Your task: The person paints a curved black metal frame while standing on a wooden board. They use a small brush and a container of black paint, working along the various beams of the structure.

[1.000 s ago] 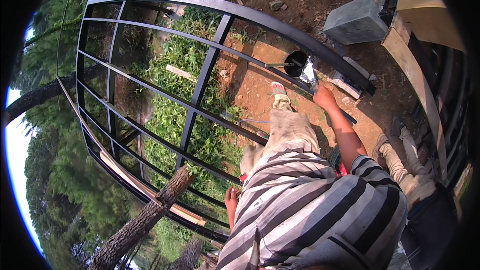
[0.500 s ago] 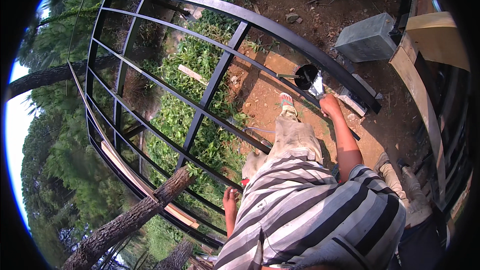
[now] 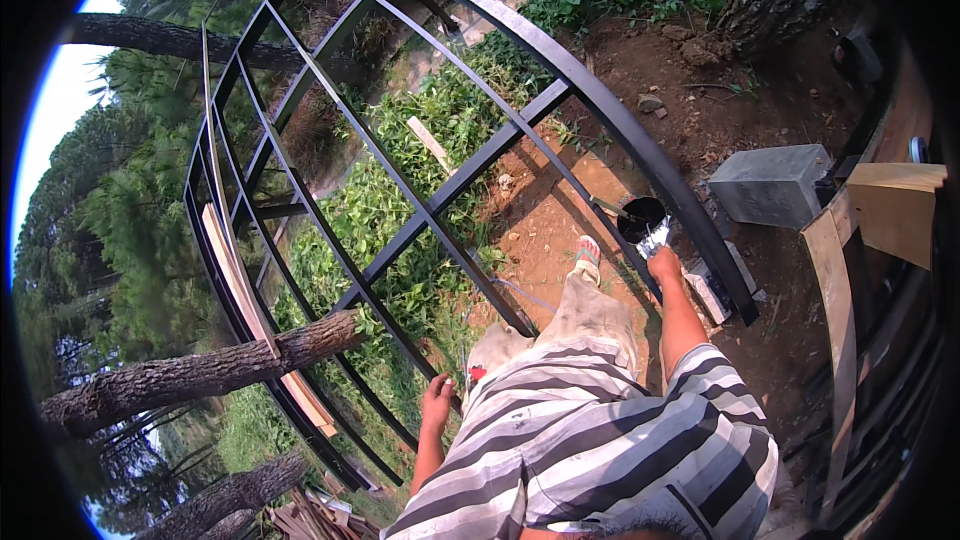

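My right hand [image 3: 664, 266] is closed at the silvery near side of a can [image 3: 655, 236] with black inside, and appears to hold it there. A thin stick-like handle [image 3: 607, 207] leans out over the can's left rim; its other end is lost in the dark. My left hand [image 3: 437, 400] hangs low, its fingers loosely bent with nothing seen in them, close to a bar of the large black metal frame [image 3: 470, 160]. This curved grid stretches ahead and to the left of me, and one bar passes just left of the can.
A grey concrete block [image 3: 768, 185] lies at right, near pale boards [image 3: 830, 270]. A smaller block [image 3: 708, 292] sits by the frame's near right end. A tree trunk [image 3: 210, 377] crosses at left beside wooden strips [image 3: 235, 270]. Green plants [image 3: 365, 210] grow beneath the grid.
The view has turned, so the frame and blocks sit lower and further right. My right hand and the can stay together. Another person's trousered legs at lower right have mostly left view.
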Motion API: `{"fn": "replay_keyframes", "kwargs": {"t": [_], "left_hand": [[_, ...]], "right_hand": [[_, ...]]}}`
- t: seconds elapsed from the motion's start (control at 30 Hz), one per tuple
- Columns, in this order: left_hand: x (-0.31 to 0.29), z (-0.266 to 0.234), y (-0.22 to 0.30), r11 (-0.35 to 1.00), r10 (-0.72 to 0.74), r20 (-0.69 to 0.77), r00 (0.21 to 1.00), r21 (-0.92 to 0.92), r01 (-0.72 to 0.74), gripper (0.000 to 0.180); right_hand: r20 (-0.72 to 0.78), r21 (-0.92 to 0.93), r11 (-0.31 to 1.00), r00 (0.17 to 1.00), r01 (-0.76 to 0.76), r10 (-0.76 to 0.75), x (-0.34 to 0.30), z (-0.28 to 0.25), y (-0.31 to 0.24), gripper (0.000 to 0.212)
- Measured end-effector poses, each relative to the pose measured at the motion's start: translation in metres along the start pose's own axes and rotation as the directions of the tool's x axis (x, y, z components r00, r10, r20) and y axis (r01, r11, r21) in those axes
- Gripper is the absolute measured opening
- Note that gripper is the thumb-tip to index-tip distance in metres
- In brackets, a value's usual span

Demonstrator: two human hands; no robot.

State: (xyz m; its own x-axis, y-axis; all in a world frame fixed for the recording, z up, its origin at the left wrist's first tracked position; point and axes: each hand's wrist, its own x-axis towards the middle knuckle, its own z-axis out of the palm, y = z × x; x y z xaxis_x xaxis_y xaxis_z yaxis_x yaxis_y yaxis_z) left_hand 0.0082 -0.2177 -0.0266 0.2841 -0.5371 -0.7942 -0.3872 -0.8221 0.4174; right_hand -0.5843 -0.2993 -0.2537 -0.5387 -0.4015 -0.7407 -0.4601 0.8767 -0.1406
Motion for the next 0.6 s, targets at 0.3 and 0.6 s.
{"fn": "replay_keyframes", "kwargs": {"t": [0.3, 0.6], "left_hand": [[-0.01, 0.005, -0.02, 1.0, -0.013, 0.015, 1.0, -0.006, 0.014, 0.04], [0.01, 0.032, 0.002, 0.999, 0.042, 0.111, 0.993, 0.008, -0.043, 0.042]], "right_hand": [[0.113, 0.28, 0.959, 0.994, -0.041, 0.01, -0.052, -0.05, 0.012, 0.028], [0.299, 0.684, 0.637, 0.933, -0.357, 0.202, -0.039, -0.016, 0.026, 0.024]]}}
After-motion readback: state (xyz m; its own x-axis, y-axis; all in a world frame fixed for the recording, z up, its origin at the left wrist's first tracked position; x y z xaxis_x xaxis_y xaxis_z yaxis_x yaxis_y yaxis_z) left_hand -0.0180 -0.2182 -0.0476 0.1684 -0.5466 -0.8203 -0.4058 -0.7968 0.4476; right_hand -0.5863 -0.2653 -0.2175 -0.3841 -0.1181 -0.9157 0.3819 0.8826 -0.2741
